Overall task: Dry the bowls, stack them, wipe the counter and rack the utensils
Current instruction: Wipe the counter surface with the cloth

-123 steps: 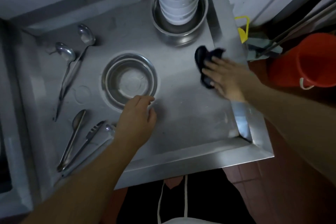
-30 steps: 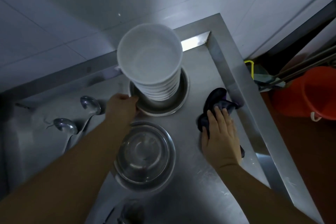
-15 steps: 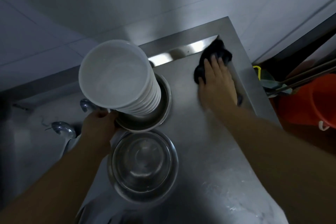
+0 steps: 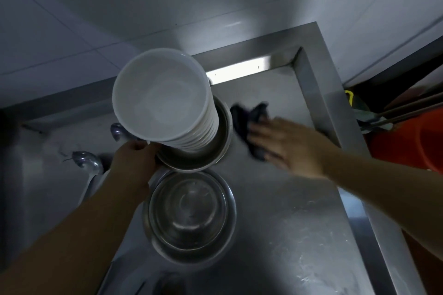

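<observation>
- The steel counter (image 4: pixel 287 235) fills the near and middle of the view, with a raised rim along its far and right edges and a tiled wall (image 4: pixel 167 7) behind it.
- A tall stack of white bowls (image 4: pixel 163 96) stands in a metal bowl (image 4: pixel 203 153) at the far middle of the counter, leaning a little to the left.
- A second, empty metal bowl (image 4: pixel 189 215) sits just near of the first, their rims almost touching.
- An orange bucket (image 4: pixel 412 141) stands off the counter at the far right.
- The right hand (image 4: pixel 290 146) lies flat with fingers straight, pressing a dark cloth (image 4: pixel 249 120) onto the counter just right of the stacked bowls.
- The left hand (image 4: pixel 134 163) curls its fingers round the left rim of the metal bowl that carries the stack.
- Two ladles (image 4: pixel 88 163) lie on the counter at the far left, partly hidden by the left arm.
</observation>
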Available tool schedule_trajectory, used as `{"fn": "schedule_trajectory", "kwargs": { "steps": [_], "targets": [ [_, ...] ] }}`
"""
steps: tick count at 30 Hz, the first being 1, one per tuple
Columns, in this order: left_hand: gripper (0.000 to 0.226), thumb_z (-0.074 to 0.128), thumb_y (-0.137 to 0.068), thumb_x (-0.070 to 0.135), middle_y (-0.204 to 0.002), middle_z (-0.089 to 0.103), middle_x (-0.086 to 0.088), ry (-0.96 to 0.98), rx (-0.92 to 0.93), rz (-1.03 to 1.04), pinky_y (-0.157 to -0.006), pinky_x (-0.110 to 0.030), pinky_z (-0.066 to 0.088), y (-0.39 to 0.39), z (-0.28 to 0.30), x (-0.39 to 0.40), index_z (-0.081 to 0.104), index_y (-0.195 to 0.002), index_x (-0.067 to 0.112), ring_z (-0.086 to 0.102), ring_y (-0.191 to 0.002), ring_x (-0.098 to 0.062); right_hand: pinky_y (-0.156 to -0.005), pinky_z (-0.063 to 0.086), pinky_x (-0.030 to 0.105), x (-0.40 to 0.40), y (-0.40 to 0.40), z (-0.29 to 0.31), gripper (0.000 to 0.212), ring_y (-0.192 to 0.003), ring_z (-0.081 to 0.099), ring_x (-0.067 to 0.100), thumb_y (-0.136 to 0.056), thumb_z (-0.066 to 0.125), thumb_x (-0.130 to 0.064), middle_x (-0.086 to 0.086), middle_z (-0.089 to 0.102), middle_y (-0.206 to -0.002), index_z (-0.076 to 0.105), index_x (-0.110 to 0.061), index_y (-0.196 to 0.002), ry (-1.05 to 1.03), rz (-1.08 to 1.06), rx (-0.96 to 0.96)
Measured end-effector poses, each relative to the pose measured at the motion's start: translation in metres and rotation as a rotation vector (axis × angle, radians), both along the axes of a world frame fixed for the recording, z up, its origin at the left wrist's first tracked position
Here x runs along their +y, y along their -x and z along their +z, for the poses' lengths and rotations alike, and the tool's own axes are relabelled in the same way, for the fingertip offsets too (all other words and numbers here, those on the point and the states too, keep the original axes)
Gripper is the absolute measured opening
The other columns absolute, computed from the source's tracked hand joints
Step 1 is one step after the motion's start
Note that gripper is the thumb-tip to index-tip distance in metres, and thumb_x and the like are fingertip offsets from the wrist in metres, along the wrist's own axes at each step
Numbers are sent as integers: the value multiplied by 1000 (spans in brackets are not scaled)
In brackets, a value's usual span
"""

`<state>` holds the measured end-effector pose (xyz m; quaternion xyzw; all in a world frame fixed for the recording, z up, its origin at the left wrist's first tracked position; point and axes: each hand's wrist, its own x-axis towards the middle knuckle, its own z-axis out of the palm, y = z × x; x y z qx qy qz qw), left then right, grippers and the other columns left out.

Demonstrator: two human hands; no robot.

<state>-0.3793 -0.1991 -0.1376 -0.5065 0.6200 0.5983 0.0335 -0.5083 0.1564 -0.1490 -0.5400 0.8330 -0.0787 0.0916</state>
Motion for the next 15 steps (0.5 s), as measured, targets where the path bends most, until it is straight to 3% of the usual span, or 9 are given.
{"fn": "schedule_trajectory", "kwargs": {
  "steps": [1,3,5,6,7,11,13,15],
  "targets": [
    [22,79,-79,16,-99,78,-23,-1,4,3,-96,-57,60,0,2,1,77,-96,2,76,-102,-40,-121,36,54,-11,18,0,57,-151,40,40,-103,60,-28,19,42,-164,49,-6,-155,7,-174,13],
    [35,80,-74,23,-99,78,-23,-18,19,12,-94,-55,62,-1,4,3,75,-101,0,76,-101,-40,-130,18,52,-43,46,3,63,-159,20,43,-109,49,-27,25,26,-170,30,2,-162,-38,-562,24],
    [31,78,-78,23,-97,80,-18,-37,16,21,-87,-50,65,-3,5,4,76,-103,5,78,-97,-36,-132,9,47,-75,59,3,68,-162,4,40,-111,44,-29,22,8,-175,15,0,-166,5,-865,-53],
    [29,77,-80,22,-97,81,-16,-55,16,24,-84,-46,65,-5,5,6,76,-104,7,79,-96,-33,-131,10,47,-87,59,2,70,-162,2,39,-111,45,-28,21,5,-175,12,-1,-166,54,-914,-88],
    [27,75,-79,21,-97,81,-15,-70,18,18,-84,-45,65,-6,6,7,76,-103,9,79,-96,-31,-130,13,48,-94,58,0,71,-162,5,40,-109,49,-25,21,7,-175,14,-1,-166,90,-858,-90],
    [30,69,-78,13,-99,80,-17,-104,35,34,-92,-49,63,-8,8,11,75,-107,9,80,-92,-28,-129,22,48,-87,38,-1,70,-160,23,37,-98,63,-20,14,31,-171,37,-9,-162,48,-271,-148],
    [34,70,-79,12,-99,81,-15,-73,33,29,-88,-48,65,-8,9,14,74,-113,9,80,-93,-30,-129,25,50,-71,26,0,67,-159,26,33,-96,64,-21,10,37,-168,45,-12,-159,36,-167,-168],
    [27,71,-83,10,-95,82,-12,-19,30,27,-82,-46,66,-7,9,15,74,-110,11,80,-92,-31,-128,27,49,-54,11,-1,63,-158,30,32,-96,66,-20,9,42,-166,50,-13,-156,59,-208,-176]
  ]
}}
